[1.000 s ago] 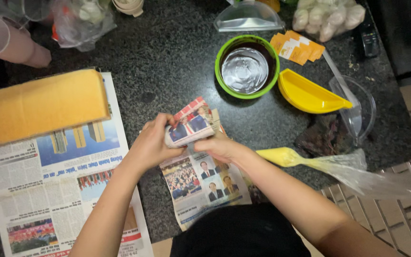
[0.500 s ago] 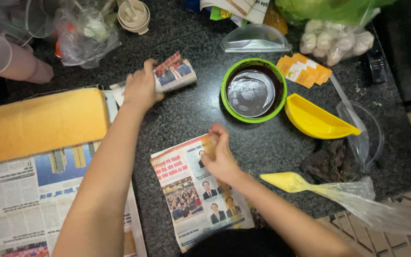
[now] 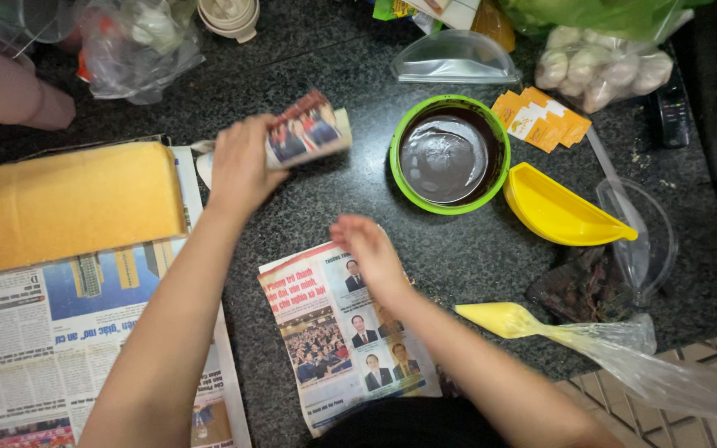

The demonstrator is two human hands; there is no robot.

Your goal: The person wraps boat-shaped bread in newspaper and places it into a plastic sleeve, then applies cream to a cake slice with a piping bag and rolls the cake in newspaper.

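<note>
Left hand [image 3: 242,166]: upper middle-left of frame, fingers curled around a roll [image 3: 307,131], thumb side toward the lens.
Roll: newspaper-wrapped bundle, held above the dark counter [image 3: 334,50], just left of the green bowl [image 3: 448,158]; motion-blurred.
Roll axis: long axis runs left to right, slightly tilted, right end higher; right end points toward the bowl, left end hidden in the palm.
Right hand [image 3: 368,253]: centre of frame, over the top edge of a newspaper sheet [image 3: 346,336]; blurred, fingers loosely bent, holding nothing; contact with the sheet cannot be told.
Sheet: flat on the counter, lower centre, long axis running from upper left to lower right.
Between roll and bowl: bare counter, nothing in the way.
Bowl: green rim, dark glossy liquid inside, upper centre-right.
Right of bowl: yellow scoop [image 3: 558,211], touching or just beside the rim; orange sachets [image 3: 541,120] above it.
Far right: clear glass dish [image 3: 649,236] with a utensil across it; dark crumbly lump [image 3: 582,286] beside it.
Lower right: piping bag [image 3: 591,336] with yellow filling, tip pointing left toward the right forearm.
Left of frame: yellow sponge block [image 3: 64,203] lying on spread newspaper [image 3: 51,340], just left of the left hand.
Upper left: pink cup [image 3: 10,87] on its side, clear plastic bags [image 3: 139,41].
Top edge: clear lid [image 3: 454,60], bag of pale round items [image 3: 599,66].
</note>
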